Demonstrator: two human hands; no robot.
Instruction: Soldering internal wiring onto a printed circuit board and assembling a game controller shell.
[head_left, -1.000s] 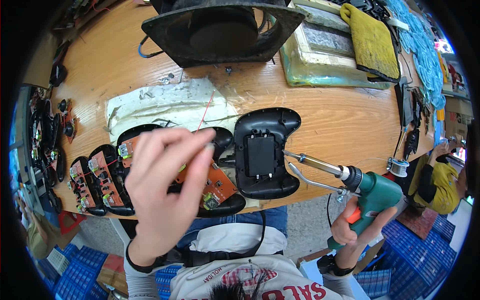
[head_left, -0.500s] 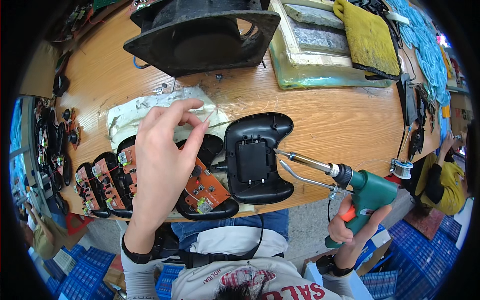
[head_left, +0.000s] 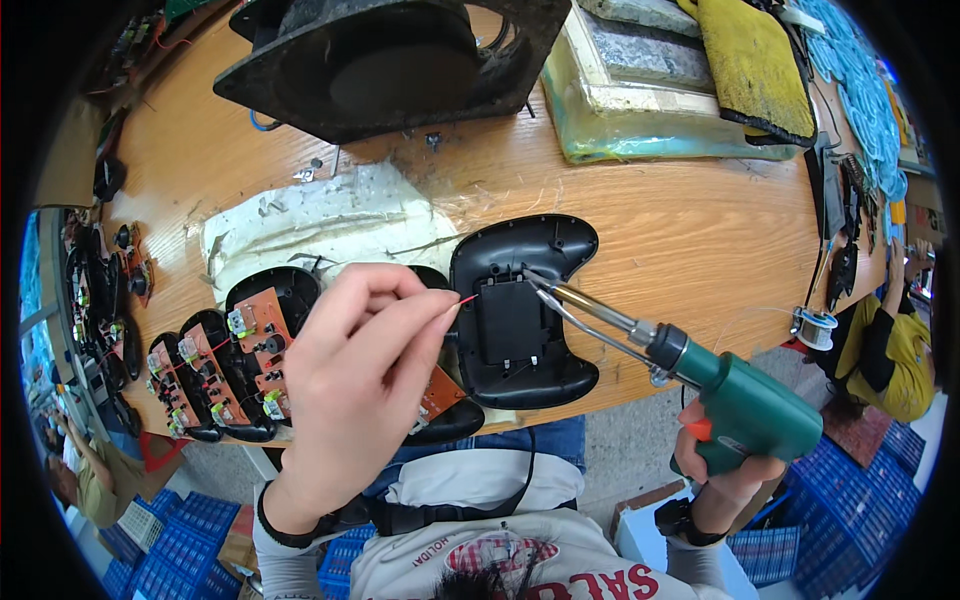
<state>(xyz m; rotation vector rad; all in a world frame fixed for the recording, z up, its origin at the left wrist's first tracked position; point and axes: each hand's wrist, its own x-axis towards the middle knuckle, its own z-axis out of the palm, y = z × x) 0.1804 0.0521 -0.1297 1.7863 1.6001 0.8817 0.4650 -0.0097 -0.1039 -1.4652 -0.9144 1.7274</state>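
Observation:
My left hand (head_left: 360, 370) pinches a thin red wire (head_left: 468, 299) between thumb and forefinger, beside the left edge of the black battery compartment. That compartment (head_left: 510, 325) sits inside an open black game-controller shell (head_left: 570, 382) lying on the table. My right hand (head_left: 748, 478) grips a green soldering gun (head_left: 765, 410) by its handle, fingers at the orange trigger. The iron's tip (head_left: 528, 275) is at the compartment's upper edge; whether it touches metal I cannot tell. Partly behind my left hand lies another shell with an orange circuit board (head_left: 438, 393).
Several controller shells with orange boards (head_left: 265, 335) line up at left. A stained white cloth (head_left: 330, 225) lies behind them. A large black fan (head_left: 400, 70) and a framed block with a yellow glove (head_left: 755, 70) stand at the back. A solder spool (head_left: 815, 328) is at right.
My left hand has come down and right, bringing the wire to the compartment. The soldering gun's tip has moved left and up to the compartment's upper edge. The view has shifted slightly.

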